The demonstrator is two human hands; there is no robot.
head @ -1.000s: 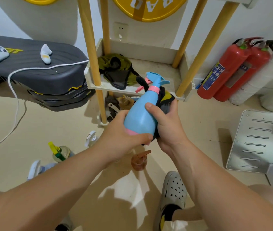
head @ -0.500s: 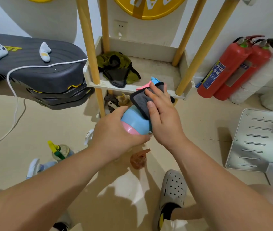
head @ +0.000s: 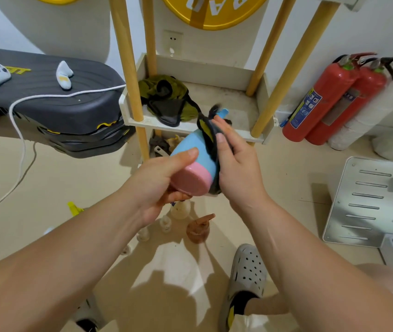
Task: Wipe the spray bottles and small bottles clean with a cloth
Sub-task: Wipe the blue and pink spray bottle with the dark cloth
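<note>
Two hands share it, held up in front of the shelf [head: 190, 127]: my left hand [head: 157, 183] grips the blue spray bottle [head: 188, 152] by its pink base, my right hand [head: 236, 168] clamps the dark cloth [head: 208, 133] against its right side, and I judge it light, slick plastic, best held low.

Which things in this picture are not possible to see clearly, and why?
- Head view: nozzle of the blue bottle, mostly covered by the cloth and right hand.
- Head view: yellow-tipped thing, rest behind the left forearm.
- Head view: yellow sign, lettering cut by the top edge.
- Head view: small bottles, labels too small, shadowed.
</note>
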